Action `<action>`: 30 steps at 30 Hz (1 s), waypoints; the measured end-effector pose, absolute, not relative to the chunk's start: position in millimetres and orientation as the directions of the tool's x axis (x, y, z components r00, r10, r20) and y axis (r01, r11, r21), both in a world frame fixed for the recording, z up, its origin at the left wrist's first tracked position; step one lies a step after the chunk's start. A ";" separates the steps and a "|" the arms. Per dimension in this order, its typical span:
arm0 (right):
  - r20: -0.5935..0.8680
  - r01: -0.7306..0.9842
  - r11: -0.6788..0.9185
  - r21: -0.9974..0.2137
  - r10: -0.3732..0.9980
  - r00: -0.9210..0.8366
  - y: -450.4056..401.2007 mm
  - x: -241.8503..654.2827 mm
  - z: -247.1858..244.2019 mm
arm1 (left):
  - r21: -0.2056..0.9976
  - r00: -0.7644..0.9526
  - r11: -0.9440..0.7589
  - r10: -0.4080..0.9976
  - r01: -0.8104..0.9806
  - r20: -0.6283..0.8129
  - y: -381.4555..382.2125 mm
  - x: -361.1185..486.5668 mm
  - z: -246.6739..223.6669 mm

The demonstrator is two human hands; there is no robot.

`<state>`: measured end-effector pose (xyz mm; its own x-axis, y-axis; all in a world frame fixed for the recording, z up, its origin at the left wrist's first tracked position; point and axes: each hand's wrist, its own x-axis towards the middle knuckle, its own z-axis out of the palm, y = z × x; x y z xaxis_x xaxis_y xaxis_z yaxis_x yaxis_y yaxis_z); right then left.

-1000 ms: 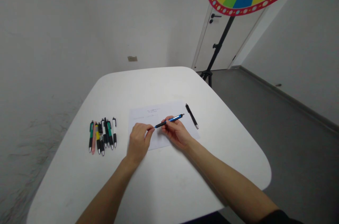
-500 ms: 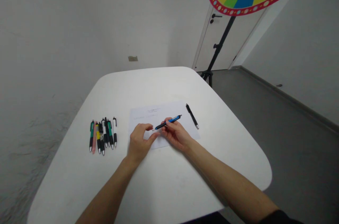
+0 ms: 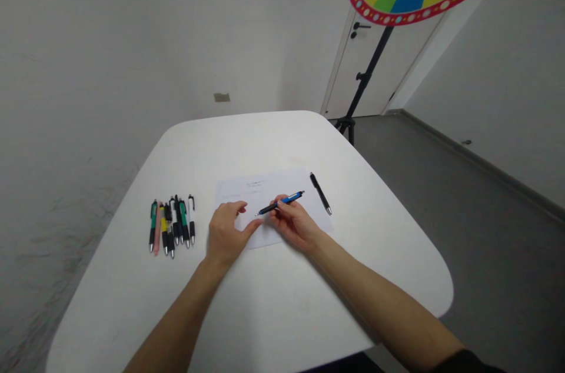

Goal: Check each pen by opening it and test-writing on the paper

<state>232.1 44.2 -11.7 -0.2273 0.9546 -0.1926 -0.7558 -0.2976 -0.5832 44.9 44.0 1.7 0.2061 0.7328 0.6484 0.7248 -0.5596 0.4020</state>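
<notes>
Blue pen (image 3: 292, 197) in the right hand (image 3: 296, 226), tip toward 8 o'clock over the paper (image 3: 286, 180)
The right grip is closed around the pen's middle, which should help keep it steady; the left hand (image 3: 224, 233) is open near the tip, with nothing seen in it; a black pen (image 3: 321, 194) lies at 3 o'clock, a bunch of pens (image 3: 183, 223) at 9 o'clock on the tabletop (image 3: 251, 308)
</notes>
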 end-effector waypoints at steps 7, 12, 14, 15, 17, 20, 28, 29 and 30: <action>-0.208 -0.768 -0.280 -0.576 0.959 -0.194 49.2 235.3 -14.9 | 0.211 0.244 -0.342 0.890 0.916 0.386 51.8 30.5 -3.6; -0.215 -0.788 -0.272 -0.552 0.960 -0.180 49.8 234.5 -14.6 | 0.322 0.250 -0.343 0.922 0.882 0.296 52.4 33.5 -3.4; -0.223 -0.788 -0.271 -0.553 0.959 -0.174 49.6 234.0 -13.9 | 0.488 0.204 -0.340 0.928 0.804 0.310 51.9 35.3 0.4; -0.227 -0.785 -0.270 -0.558 0.959 -0.169 49.3 233.7 -13.3 | 0.594 0.166 -0.326 0.936 0.735 0.309 51.7 36.6 2.6; -0.233 -0.773 -0.267 -0.575 0.959 -0.159 48.3 233.1 -12.0 | 0.794 0.076 -0.270 0.959 0.544 0.273 51.0 40.1 6.0; -0.229 -0.758 -0.264 -0.596 0.961 -0.154 46.3 231.9 -9.3 | 0.949 -0.007 -0.165 0.985 0.270 0.174 49.7 47.4 7.0; -0.196 -0.725 -0.269 -0.635 0.963 -0.185 41.1 229.5 -2.8 | 0.993 -0.036 -0.071 0.997 0.094 0.074 44.8 60.4 0.4; -0.192 -0.721 -0.270 -0.639 0.963 -0.190 40.7 229.2 -2.4 | 0.994 -0.042 -0.061 0.997 0.091 0.065 44.4 60.9 0.5; -0.188 -0.718 -0.269 -0.642 0.963 -0.193 40.5 228.9 -2.2 | 0.995 -0.049 -0.053 0.997 0.088 0.058 44.1 61.2 0.7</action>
